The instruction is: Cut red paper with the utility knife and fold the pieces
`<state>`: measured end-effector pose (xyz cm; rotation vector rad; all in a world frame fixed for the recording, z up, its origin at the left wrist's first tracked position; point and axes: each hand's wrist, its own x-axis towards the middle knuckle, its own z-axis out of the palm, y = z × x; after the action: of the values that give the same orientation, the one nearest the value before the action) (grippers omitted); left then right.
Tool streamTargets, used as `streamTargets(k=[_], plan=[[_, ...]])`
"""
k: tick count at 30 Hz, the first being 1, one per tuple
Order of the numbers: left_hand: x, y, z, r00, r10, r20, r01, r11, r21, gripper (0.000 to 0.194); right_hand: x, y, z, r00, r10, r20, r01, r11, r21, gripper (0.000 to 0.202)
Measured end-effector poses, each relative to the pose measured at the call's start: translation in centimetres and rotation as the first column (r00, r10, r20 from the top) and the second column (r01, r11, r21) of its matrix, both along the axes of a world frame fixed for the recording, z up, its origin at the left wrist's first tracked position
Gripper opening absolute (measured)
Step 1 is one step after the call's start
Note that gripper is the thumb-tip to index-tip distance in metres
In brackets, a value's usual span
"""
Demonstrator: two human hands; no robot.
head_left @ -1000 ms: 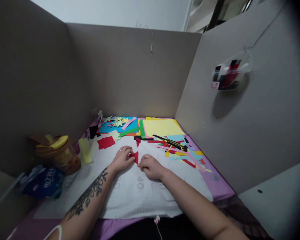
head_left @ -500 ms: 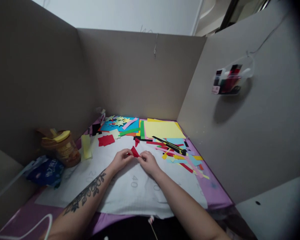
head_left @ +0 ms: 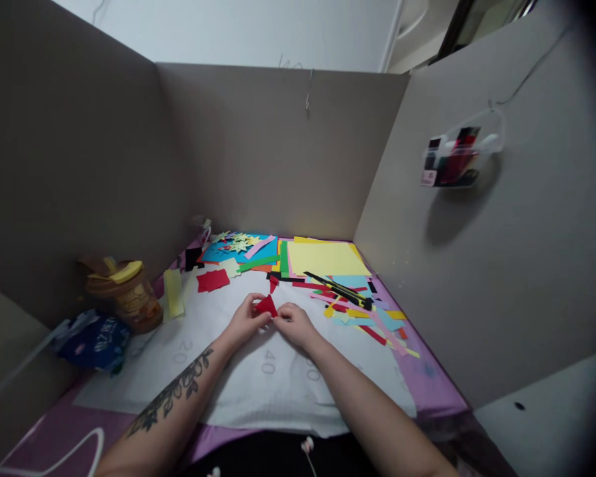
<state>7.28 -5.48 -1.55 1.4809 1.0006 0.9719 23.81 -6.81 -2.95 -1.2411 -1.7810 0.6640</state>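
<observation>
A small folded piece of red paper (head_left: 265, 305) is pinched between my two hands over the white sheet (head_left: 238, 391). My left hand (head_left: 247, 319) grips its left side, thumb at the lower edge. At its lower right corner, the fingertips of my right hand (head_left: 294, 324) are closed on it. Just beyond my hands lies another red scrap (head_left: 273, 284). Red paper squares (head_left: 213, 280) rest to the left, beside a pale yellow strip (head_left: 173, 293).
Stacked yellow sheets (head_left: 328, 258) and a blue sheet with paper stars (head_left: 238, 244) lie at the back. Black scissors (head_left: 338, 290) rest among coloured strips on the right. A brown tub (head_left: 124, 295) and a blue packet (head_left: 93, 341) stand left. Grey panels (head_left: 278, 152) enclose the table.
The red paper has turned in my fingers and shows a broader face. My left hand has shifted its hold around it, while my right hand stays at its corner.
</observation>
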Motion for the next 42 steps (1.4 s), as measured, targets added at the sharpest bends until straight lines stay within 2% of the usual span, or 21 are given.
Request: streamTargets(k=[6,12,21,27,35,42], plan=[[0.16,0.09,-0.11,0.999,0.037,0.033,-0.038,0.999,0.028,0.039,-0.27,-0.08,0.3,0.997,0.068,0.024,-0.068,0.998,-0.003,0.024],[0.4,0.2,-0.37,1.0,0.027,0.007,-0.027,1.0,0.009,0.039,-0.04,-0.25,0.44,1.0,0.007,-0.027,-0.008,0.999,-0.036,0.012],[0.68,-0.06,0.1,1.0,0.022,-0.008,-0.022,0.998,0.052,0.035,-0.05,-0.34,0.52,0.998,-0.018,-0.056,0.014,0.997,-0.075,0.012],[0.76,0.14,-0.1,0.999,0.031,0.015,-0.032,0.995,0.095,0.037,-0.09,-0.28,0.43,0.999,-0.015,-0.043,0.012,0.997,-0.076,0.015],[0.89,-0.18,0.15,0.99,0.115,0.081,-0.115,0.993,-0.012,0.038,-0.39,-0.27,0.29,0.994,-0.054,-0.093,0.046,0.995,-0.083,0.013],[0.25,0.45,0.45,0.963,0.232,0.14,-0.232,0.973,-0.015,0.038,0.34,0.28,0.0,0.98,-0.099,-0.172,0.084,0.992,-0.094,0.011]])
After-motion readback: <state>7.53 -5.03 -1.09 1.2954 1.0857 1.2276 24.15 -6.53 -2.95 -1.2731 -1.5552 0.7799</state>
